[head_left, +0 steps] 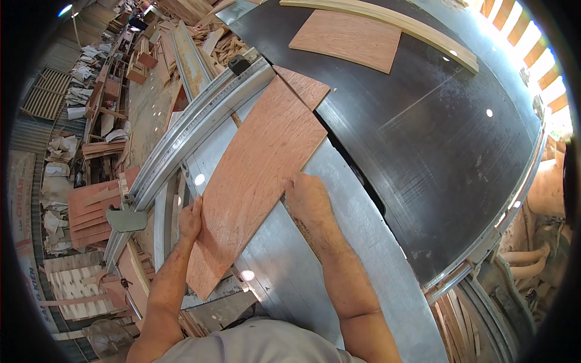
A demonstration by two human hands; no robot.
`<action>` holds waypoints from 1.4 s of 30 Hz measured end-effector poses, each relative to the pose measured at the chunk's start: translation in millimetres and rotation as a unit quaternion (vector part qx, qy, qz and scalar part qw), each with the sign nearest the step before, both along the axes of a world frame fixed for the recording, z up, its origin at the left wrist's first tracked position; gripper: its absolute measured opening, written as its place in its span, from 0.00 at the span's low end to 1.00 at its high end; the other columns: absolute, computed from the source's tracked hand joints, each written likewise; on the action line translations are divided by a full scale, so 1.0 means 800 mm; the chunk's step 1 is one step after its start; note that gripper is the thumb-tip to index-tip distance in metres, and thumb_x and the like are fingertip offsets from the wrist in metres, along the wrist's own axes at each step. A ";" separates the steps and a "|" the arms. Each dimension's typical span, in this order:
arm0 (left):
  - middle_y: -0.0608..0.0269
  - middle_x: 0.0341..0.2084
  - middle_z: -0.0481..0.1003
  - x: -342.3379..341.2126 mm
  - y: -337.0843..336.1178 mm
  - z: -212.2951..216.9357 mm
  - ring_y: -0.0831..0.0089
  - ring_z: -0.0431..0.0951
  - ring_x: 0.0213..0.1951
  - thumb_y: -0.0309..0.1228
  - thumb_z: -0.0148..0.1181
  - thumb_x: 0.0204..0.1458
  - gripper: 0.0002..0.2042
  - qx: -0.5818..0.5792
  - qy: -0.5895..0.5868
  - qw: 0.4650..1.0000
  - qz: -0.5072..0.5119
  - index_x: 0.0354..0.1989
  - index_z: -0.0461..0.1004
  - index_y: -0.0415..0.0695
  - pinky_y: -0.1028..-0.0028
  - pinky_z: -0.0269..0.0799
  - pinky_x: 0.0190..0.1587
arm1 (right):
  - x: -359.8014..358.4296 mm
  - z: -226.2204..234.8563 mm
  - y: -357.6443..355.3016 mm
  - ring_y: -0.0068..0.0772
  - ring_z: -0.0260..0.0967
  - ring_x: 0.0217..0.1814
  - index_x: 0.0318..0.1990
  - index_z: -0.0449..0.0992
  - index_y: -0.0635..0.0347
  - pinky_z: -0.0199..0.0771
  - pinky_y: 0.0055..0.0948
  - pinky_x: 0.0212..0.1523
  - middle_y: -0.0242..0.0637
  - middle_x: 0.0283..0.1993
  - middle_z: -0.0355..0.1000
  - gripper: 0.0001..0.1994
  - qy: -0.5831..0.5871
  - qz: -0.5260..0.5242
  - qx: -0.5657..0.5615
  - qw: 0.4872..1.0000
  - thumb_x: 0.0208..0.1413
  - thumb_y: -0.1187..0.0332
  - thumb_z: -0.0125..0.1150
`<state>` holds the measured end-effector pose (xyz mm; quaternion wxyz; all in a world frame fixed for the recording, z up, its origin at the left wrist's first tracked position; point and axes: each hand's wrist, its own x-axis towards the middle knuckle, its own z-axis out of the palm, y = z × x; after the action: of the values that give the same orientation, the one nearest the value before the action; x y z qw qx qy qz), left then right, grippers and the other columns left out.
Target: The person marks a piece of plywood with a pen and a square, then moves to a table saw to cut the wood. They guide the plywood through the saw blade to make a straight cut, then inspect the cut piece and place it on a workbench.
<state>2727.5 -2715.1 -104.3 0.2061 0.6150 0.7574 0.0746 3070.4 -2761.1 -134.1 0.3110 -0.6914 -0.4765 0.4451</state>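
A long reddish plywood board [254, 163] lies slantwise across the grey metal sliding table [357, 224] of a table saw. My left hand [190, 219] grips the board's left edge near its lower end, the fingers partly hidden beneath it. On the opposite edge, my right hand [307, 195] is closed with thumb and fingers at the board's side. The board's far end meets a smaller plywood piece [305, 86] that lies at the dark slot [357, 169] between the two table surfaces. No blade can be made out.
On the dark saw table [448, 151] rest another plywood panel [348, 39] and a long pale wooden strip [387, 18]. A metal fence rail [193, 130] runs along the left. Beyond it stand wood stacks and scraps [224, 57]. A pipe-like rail [451, 283] borders the right side.
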 end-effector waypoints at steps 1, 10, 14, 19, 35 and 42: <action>0.42 0.22 0.75 -0.003 0.001 -0.001 0.59 0.77 0.30 0.63 0.44 0.58 0.39 -0.006 0.001 1.000 0.000 0.31 0.77 0.28 0.64 0.70 0.37 | 0.000 0.002 0.001 0.55 0.75 0.28 0.30 0.75 0.72 0.74 0.45 0.34 0.55 0.24 0.74 0.16 -0.004 0.001 -0.001 1.000 0.60 0.64 0.54; 0.41 0.24 0.76 -0.011 0.014 -0.010 0.56 0.77 0.31 0.64 0.42 0.58 0.40 -0.008 0.030 0.999 -0.005 0.31 0.77 0.29 0.63 0.70 0.38 | 0.002 0.003 0.014 0.58 0.75 0.34 0.32 0.75 0.72 0.73 0.47 0.38 0.57 0.29 0.75 0.15 0.016 0.007 -0.028 0.999 0.60 0.64 0.56; 0.41 0.24 0.76 -0.032 0.022 -0.025 0.55 0.78 0.32 0.63 0.43 0.58 0.40 -0.022 0.038 0.999 0.009 0.31 0.78 0.28 0.62 0.70 0.38 | 0.001 0.001 0.019 0.58 0.75 0.35 0.33 0.75 0.72 0.73 0.47 0.39 0.57 0.30 0.75 0.15 0.008 0.016 -0.027 0.999 0.60 0.64 0.55; 0.40 0.25 0.77 -0.030 0.028 -0.028 0.54 0.78 0.32 0.63 0.44 0.58 0.40 -0.008 0.027 1.000 -0.005 0.32 0.78 0.28 0.62 0.70 0.38 | 0.001 -0.003 0.026 0.58 0.75 0.36 0.33 0.75 0.72 0.74 0.47 0.40 0.57 0.32 0.75 0.15 0.006 0.015 -0.034 0.999 0.60 0.64 0.56; 0.38 0.31 0.77 -0.041 0.043 -0.047 0.52 0.78 0.40 0.65 0.42 0.57 0.41 -0.005 0.048 0.999 -0.004 0.38 0.78 0.28 0.62 0.70 0.44 | -0.004 -0.022 0.042 0.58 0.76 0.37 0.33 0.77 0.71 0.76 0.47 0.40 0.58 0.32 0.76 0.15 0.010 0.010 -0.034 0.999 0.60 0.64 0.56; 0.43 0.30 0.77 -0.032 0.039 -0.044 0.58 0.78 0.38 0.65 0.43 0.57 0.41 -0.002 0.013 1.000 0.022 0.38 0.78 0.28 0.64 0.70 0.43 | -0.005 -0.023 0.042 0.59 0.77 0.37 0.34 0.77 0.71 0.78 0.47 0.40 0.59 0.32 0.76 0.15 0.006 0.018 -0.029 0.999 0.61 0.64 0.56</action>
<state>2702.0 -2684.1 -139.5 0.1954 0.5990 0.7734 0.0698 3066.6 -2727.5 -152.4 0.2857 -0.6889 -0.4733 0.4688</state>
